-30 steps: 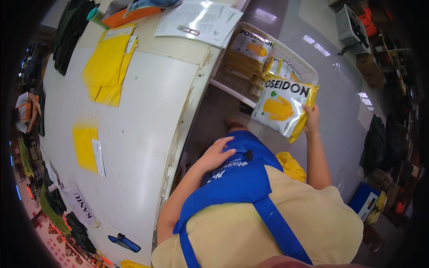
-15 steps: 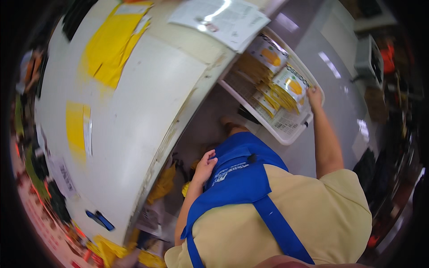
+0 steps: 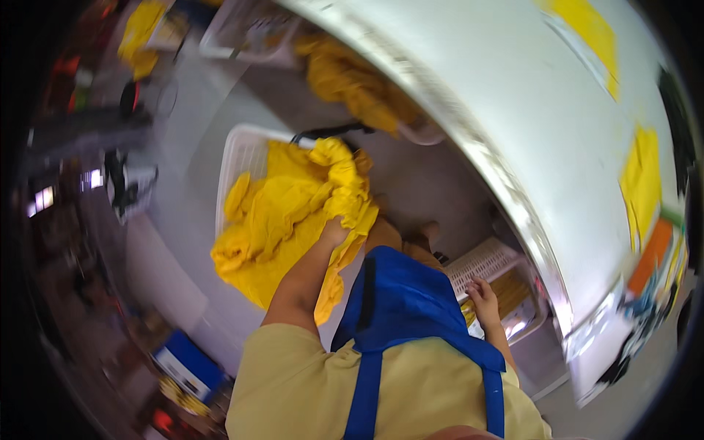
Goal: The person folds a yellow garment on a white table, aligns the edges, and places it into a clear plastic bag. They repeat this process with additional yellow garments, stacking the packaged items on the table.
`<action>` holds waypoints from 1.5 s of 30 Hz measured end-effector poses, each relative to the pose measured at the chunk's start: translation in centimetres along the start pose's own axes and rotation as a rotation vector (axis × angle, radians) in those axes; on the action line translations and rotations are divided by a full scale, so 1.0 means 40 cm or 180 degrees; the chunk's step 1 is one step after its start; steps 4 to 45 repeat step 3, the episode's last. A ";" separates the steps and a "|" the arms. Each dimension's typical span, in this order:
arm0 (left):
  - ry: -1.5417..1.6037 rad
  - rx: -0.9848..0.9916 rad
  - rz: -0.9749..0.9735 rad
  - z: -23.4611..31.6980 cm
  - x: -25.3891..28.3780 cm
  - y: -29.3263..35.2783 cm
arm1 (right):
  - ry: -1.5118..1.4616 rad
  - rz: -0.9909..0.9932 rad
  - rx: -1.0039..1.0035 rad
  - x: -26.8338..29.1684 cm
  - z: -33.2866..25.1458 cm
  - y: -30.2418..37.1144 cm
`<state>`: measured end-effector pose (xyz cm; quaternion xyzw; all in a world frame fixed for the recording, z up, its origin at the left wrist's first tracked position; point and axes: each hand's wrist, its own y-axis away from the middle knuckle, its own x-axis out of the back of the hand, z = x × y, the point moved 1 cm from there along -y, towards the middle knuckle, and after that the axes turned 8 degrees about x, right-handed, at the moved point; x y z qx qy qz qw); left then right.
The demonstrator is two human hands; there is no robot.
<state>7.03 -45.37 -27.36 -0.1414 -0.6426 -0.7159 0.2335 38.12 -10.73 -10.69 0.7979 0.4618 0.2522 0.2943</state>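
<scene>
My left hand is reached out to the left, its fingers closed on bunched yellow cloth. This heap of cloth fills a white plastic basket and hangs over its near side. The fingertips are partly hidden in the folds. On the right, low beside my blue apron, my right hand hangs with loosely bent fingers apart and nothing in them. Behind it, a second white basket holds packets, partly covered by the hand.
A long white table curves along the right, with flat yellow pieces on it. More darker yellow cloth lies under its edge. Another white basket stands at the far left. A blue and white box sits at the lower left.
My view and body have turned sharply, toward a different basket. My right hand has let go of the packet basket's rim. My left hand, free before, now grips yellow cloth.
</scene>
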 end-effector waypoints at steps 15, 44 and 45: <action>0.0737 0.0383 0.0285 -0.044 0.014 -0.101 | 0.0827 -0.0342 -0.0520 -0.013 0.013 -0.100; 0.0737 0.0383 0.0285 -0.044 0.014 -0.101 | 0.0827 -0.0342 -0.0520 -0.013 0.013 -0.100; 0.0737 0.0383 0.0285 -0.044 0.014 -0.101 | 0.0827 -0.0342 -0.0520 -0.013 0.013 -0.100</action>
